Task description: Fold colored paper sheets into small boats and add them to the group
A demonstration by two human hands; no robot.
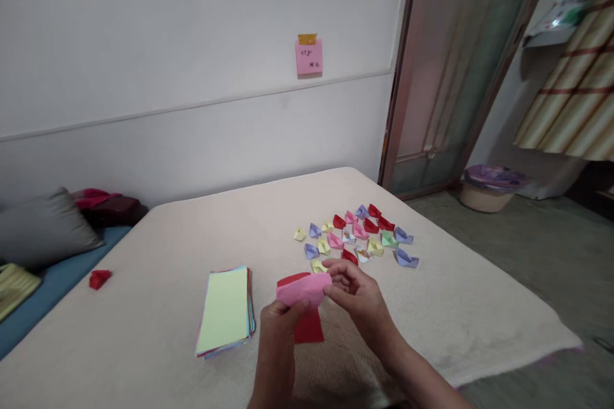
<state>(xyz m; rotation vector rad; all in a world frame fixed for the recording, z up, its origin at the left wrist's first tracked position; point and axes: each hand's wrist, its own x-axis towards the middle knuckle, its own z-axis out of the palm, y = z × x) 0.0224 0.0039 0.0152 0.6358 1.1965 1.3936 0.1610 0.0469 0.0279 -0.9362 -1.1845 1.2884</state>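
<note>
A folded piece of pink paper point(303, 289) is held up between both hands. My left hand point(279, 332) pinches its lower left part, thumb across the front. At its right end, my right hand point(357, 297) grips the edge between thumb and fingers. Below and behind the pink piece lies a sheet of red paper point(309, 327), partly hidden by it and by my left hand. To the left rests a stack of coloured paper point(224, 310) with a pale green sheet on top. Several small folded paper boats point(361, 231) in mixed colours stand beyond my right hand.
All this lies on a bed with a beige cover point(182, 236). A single red folded paper piece point(100, 278) sits at the far left, near a grey pillow point(45, 230). A pink note point(309, 57) is taped to the wall. A lined bin point(492, 188) stands on the floor at right.
</note>
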